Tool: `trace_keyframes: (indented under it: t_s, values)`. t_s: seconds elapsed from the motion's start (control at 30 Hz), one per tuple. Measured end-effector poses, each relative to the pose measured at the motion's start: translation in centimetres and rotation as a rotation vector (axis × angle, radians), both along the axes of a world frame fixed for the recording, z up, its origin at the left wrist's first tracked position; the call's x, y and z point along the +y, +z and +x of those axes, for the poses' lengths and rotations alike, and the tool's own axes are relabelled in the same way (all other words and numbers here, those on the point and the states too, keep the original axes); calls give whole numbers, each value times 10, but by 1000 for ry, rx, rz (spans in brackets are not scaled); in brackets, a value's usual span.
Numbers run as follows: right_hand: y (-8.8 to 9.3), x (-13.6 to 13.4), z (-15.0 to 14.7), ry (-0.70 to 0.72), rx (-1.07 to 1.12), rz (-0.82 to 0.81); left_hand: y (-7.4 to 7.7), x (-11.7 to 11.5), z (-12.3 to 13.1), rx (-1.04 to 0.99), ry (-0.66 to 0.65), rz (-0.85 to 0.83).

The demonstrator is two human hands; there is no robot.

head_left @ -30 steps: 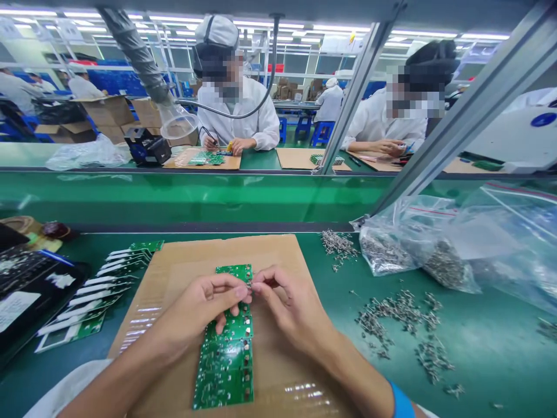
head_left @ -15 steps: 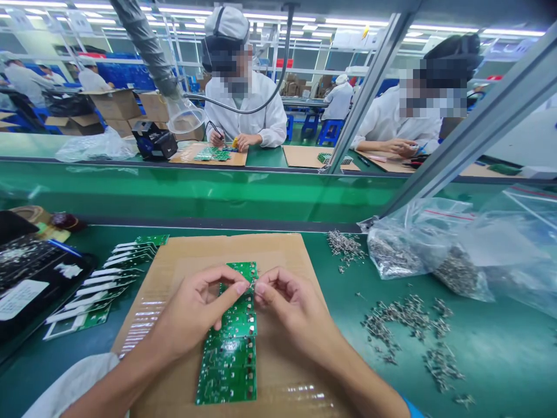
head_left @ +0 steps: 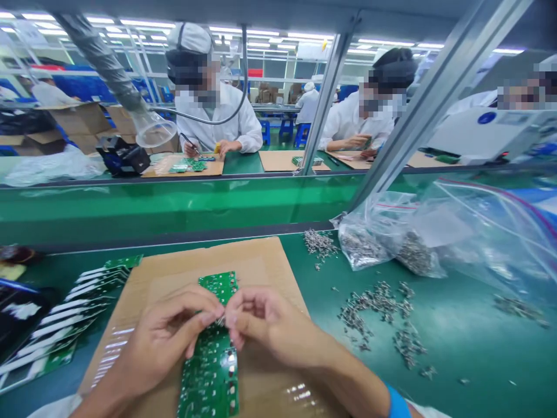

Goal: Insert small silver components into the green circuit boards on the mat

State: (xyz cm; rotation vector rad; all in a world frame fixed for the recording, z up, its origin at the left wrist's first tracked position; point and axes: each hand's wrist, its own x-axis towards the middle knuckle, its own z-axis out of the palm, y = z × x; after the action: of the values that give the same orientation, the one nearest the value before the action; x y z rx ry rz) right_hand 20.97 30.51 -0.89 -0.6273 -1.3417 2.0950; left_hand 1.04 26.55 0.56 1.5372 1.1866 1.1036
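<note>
While hands (head_left: 169,342) pinch over cardboard (head_left: 261,261), strip lights (head_left: 130,23) line the factory.

Circuit board (head_left: 209,371): glossy green laminate. Cardboard sheet (head_left: 256,261): matt, brown, fibrous. Plastic bag (head_left: 478,232): thin, clear, shiny.

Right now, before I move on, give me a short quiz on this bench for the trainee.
1. Which hand wears the blue wristband: the left hand or the right hand?
2. True or false: the green circuit board lies on the cardboard sheet.
3. Where do the scattered metal parts lie? A. on the cardboard sheet; B. on the green bench mat; C. in a cardboard carton.

Key: 1. right hand; 2. true; 3. B.
</note>
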Motion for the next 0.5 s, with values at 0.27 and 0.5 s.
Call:
trace_keyframes:
  t_s: [0.27, 0.5]
  values:
    - [-3, 8, 10, -459, -327, 1316, -4, 9, 8, 14, 137, -374]
    - [-6, 8, 7, -451, -386, 1544, -7, 6, 6, -13, 102, -441]
